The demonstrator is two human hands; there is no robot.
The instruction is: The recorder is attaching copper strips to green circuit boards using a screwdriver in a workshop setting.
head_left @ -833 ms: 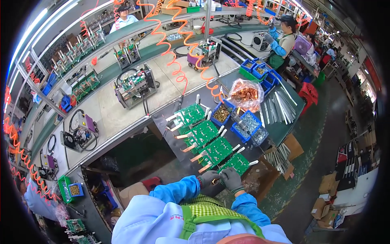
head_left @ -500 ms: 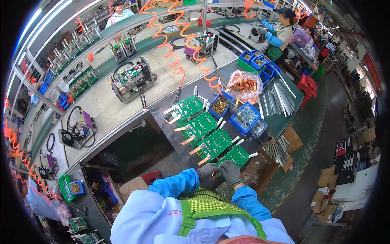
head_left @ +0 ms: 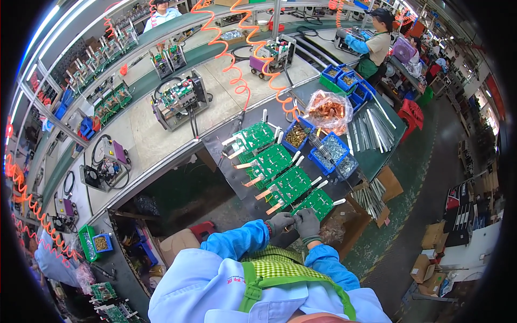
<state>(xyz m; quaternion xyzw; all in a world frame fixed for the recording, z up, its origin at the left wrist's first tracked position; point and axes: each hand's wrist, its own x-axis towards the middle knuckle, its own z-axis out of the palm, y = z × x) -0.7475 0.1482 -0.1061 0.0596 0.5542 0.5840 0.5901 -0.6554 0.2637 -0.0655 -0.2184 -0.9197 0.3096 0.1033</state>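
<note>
Grey-gloved, the left hand (head_left: 280, 222) and the right hand (head_left: 308, 222) met at the near edge of the counter (head_left: 226, 141), pinching some small part too tiny to make out. Working it well probably called for steady fingers held close. Just beyond their grip lay the nearest green circuit board (head_left: 314, 202), last of a slanted row.

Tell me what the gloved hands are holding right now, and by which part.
It cannot be told. The left hand and right hand, both in grey gloves, meet beside the nearest green circuit board; their fingers hide whatever sits between them.
</note>
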